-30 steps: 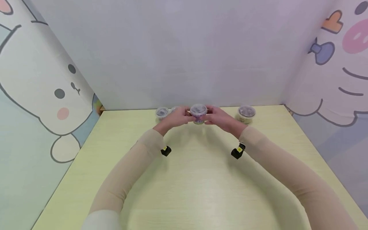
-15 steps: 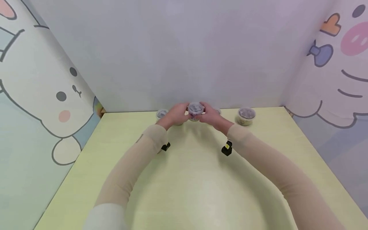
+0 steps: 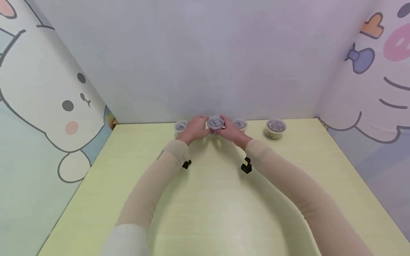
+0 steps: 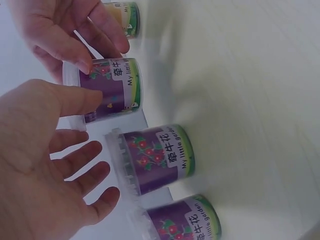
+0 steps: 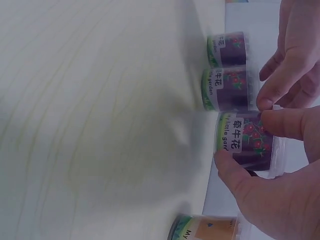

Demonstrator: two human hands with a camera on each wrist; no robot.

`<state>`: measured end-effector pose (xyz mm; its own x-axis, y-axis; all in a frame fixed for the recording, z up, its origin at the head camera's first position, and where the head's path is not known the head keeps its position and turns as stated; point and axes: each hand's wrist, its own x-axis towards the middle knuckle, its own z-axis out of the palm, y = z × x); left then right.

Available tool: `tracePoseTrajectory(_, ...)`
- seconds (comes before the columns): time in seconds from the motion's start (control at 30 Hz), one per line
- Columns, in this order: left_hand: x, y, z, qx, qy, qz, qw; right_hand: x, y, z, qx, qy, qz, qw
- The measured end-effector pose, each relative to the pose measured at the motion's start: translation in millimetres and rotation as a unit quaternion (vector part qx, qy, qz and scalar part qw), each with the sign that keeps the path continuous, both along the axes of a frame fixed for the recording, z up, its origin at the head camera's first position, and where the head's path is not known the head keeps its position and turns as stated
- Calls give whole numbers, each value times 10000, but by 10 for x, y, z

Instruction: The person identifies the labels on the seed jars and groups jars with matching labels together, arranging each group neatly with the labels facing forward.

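Observation:
A lidded plastic cup [image 3: 216,122] with a purple flower label is between my two hands at the back of the table. My left hand [image 3: 196,128] holds its left side, the thumb on the label [image 4: 111,92] and the other fingers spread loosely. On the opposite side, my right hand [image 3: 231,131] grips the same cup with thumb and fingers, as the right wrist view shows. Whether the cup's base touches the table cannot be told. Two matching purple cups, one nearer [image 4: 157,157] and one farther [image 4: 185,220], stand beyond my left hand.
Right of my right hand stands a lidded cup [image 3: 240,124] with an orange label [image 5: 212,227]. Farther right is a wider lidded tub [image 3: 275,128]. Behind the cups rises a pale wall [image 3: 205,64]; cartoon-printed panels flank the light wooden table [image 3: 217,199].
Both hands and the held cup have shifted slightly left. My right forearm has swung left too, uncovering the cup beside my right hand.

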<state>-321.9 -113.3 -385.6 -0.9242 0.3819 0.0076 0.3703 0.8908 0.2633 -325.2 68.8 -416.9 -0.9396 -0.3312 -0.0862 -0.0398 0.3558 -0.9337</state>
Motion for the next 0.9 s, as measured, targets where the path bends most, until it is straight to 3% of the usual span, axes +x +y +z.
tracePoseTrajectory(0.23, -31, -6, -103, 50, -21, 255, 9997, -16, -12, -54, -106, 63, 10, 9999)
tracePoseTrajectory(0.9, -55, 85, -253, -468, 215, 425, 9978, -97, -77, -228, 138, 88, -244, 9996)
